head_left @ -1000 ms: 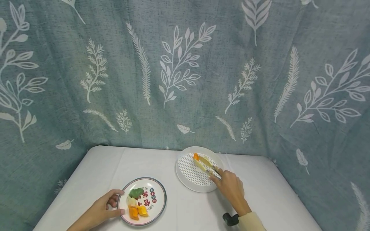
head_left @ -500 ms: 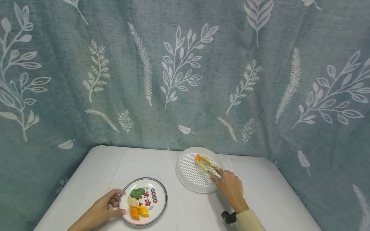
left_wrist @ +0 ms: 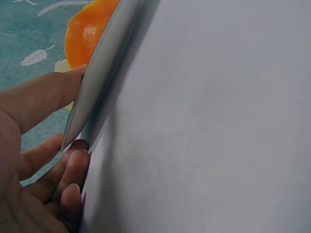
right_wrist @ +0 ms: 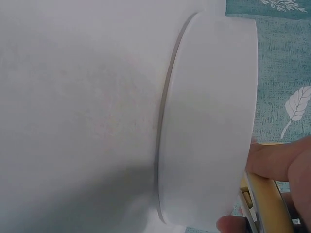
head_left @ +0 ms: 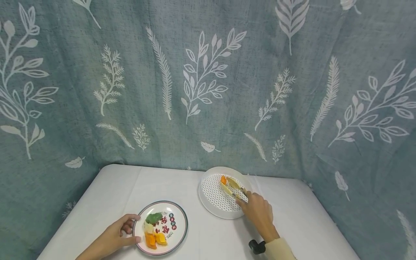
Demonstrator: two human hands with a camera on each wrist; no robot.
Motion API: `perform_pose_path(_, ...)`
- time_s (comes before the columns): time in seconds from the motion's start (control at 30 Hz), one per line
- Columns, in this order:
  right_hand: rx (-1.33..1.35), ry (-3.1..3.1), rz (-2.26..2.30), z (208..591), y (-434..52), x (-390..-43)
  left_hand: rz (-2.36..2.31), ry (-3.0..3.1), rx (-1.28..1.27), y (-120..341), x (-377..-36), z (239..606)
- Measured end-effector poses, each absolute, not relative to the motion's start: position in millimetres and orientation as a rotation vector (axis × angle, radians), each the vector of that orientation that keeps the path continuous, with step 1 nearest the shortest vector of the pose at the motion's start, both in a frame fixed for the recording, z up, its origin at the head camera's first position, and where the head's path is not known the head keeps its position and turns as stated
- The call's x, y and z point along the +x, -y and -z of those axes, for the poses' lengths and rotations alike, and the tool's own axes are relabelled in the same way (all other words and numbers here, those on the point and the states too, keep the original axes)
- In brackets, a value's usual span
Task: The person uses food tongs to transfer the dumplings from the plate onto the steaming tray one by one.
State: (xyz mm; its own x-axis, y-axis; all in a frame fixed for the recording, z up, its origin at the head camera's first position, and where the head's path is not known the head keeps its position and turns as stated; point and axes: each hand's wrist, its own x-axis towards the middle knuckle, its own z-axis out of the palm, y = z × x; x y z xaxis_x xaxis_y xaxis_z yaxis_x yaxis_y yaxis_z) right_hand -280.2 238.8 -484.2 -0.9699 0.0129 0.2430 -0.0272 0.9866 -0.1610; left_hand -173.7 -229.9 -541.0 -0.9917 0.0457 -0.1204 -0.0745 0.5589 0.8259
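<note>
In the head view my left hand [head_left: 118, 231] holds the left rim of a round white plate [head_left: 180, 231], thumb and fingertips at its edge. On the plate lie a green, a white, an orange and a yellow dumpling-shaped piece [head_left: 160, 238]. My right hand [head_left: 258, 211] grips tongs [head_left: 233, 182] with pale yellow ends, reaching over a round white steamer basket [head_left: 208, 206] with a perforated bottom. An orange dumpling-shaped piece [head_left: 223, 180] sits at the tong tips inside it. The right wrist view shows the basket's outer wall [right_wrist: 209, 116], which hides the tong tips.
A white cloth [head_left: 107, 187] covers the table. Behind it and at both sides hangs a green curtain [head_left: 175, 137] with white leaf prints. A dark band [head_left: 257, 247] sits on my right wrist beside a beige sleeve [head_left: 279, 249].
The tongs and the orange piece have shifted slightly right and toward me within the basket, and the tong tips look a little wider apart. My left hand and the plate stay put.
</note>
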Motion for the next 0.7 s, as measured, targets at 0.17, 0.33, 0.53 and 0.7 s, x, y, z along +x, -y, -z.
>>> perform_pose_path(0.17,0.031,2.861,-0.257,482,-239,-274,-1.393,-2.674,-0.041,228,-174,541)
perform_pose_path(0.33,0.071,2.835,-0.283,477,-238,-266,-1.401,-2.669,-0.041,228,-172,539)
perform_pose_path(0.53,0.125,2.805,-0.351,473,-235,-255,-1.412,-2.663,-0.033,228,-171,537)
perform_pose_path(0.7,0.159,2.794,-0.418,470,-229,-241,-1.403,-2.668,-0.042,228,-172,539)
